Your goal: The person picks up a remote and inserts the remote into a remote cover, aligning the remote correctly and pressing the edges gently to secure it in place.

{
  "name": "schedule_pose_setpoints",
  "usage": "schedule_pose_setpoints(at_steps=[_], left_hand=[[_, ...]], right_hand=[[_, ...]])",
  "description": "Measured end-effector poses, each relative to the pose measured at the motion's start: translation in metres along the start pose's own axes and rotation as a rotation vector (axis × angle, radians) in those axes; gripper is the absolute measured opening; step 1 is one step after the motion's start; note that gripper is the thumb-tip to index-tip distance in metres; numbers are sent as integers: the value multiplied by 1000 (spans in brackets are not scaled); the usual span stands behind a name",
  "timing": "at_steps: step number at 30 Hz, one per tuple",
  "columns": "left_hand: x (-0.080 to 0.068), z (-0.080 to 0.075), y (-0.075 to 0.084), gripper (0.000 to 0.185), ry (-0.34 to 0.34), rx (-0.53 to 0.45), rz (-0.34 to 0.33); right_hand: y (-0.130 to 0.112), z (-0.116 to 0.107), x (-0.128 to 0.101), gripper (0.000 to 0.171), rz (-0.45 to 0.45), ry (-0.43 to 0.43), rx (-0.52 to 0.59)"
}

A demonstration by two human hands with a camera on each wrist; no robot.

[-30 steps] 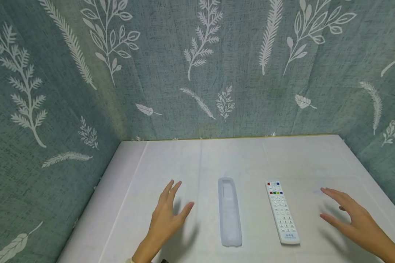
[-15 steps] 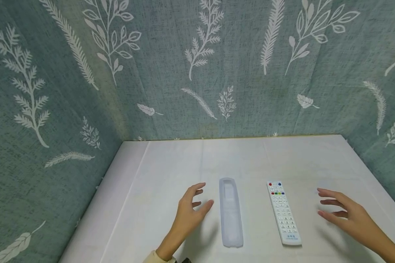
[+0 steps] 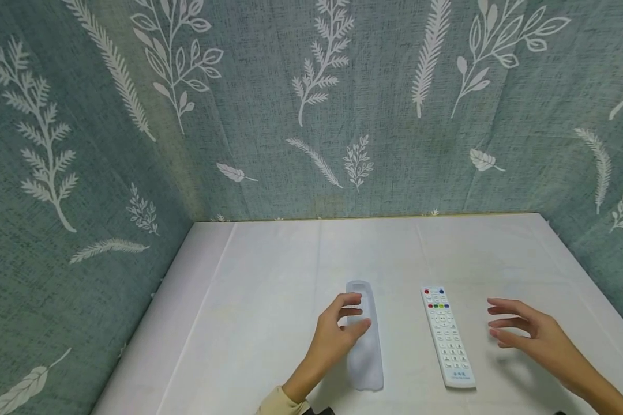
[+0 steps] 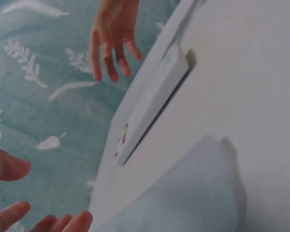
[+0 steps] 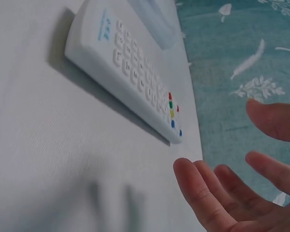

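A translucent silicone remote cover (image 3: 366,363) lies lengthwise on the white table, in front of the person. Over its upper half hovers the left hand (image 3: 334,334), thumb and fingers apart and holding nothing; it hides part of the cover in the head view. To the right lies a white remote control (image 3: 449,340), buttons up, with red, green, yellow and blue keys at its far end. The right hand (image 3: 535,337) hangs in the air right of the remote, its fingers loosely bent and nothing between them. In the right wrist view the remote (image 5: 130,63) shows beyond the fingertips (image 5: 186,171).
The white tabletop (image 3: 259,288) runs back to a green cloth wall (image 3: 259,115) with a pale leaf print. The same cloth rises along the left and right sides. A cream sleeve (image 3: 282,402) shows at the left wrist.
The left hand has moved right, from beside the silicone cover to over it. The right hand has come slightly left toward the remote, its fingers more bent. Cover and remote stay in place.
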State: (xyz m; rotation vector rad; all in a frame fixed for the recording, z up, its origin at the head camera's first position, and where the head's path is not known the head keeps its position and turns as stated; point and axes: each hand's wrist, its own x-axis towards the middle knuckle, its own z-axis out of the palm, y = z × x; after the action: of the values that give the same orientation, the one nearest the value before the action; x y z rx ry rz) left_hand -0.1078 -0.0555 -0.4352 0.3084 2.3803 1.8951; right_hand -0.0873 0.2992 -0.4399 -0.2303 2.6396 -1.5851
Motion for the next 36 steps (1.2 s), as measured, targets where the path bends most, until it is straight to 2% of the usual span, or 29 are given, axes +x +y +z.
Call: schedule_pose_setpoints(at_steps=[7,13,19,30,36], left_hand=[[10,26,-9,38,-40,-112,-68],[17,43,-10,35,-44,-213,-90],[22,58,-10,34,-36,-244,-123],[29,88,-11,34,-42,-281,-146],[32,107,-13,37,-13,-297,-227]], right_hand=[[3,5,5,50,46,-9,71],[6,9,7,50,69,-28,137],[6,15,11,51,94,-37,179],[8,29,21,59,228,-71,169],[8,36,24,58,246,-69,188]])
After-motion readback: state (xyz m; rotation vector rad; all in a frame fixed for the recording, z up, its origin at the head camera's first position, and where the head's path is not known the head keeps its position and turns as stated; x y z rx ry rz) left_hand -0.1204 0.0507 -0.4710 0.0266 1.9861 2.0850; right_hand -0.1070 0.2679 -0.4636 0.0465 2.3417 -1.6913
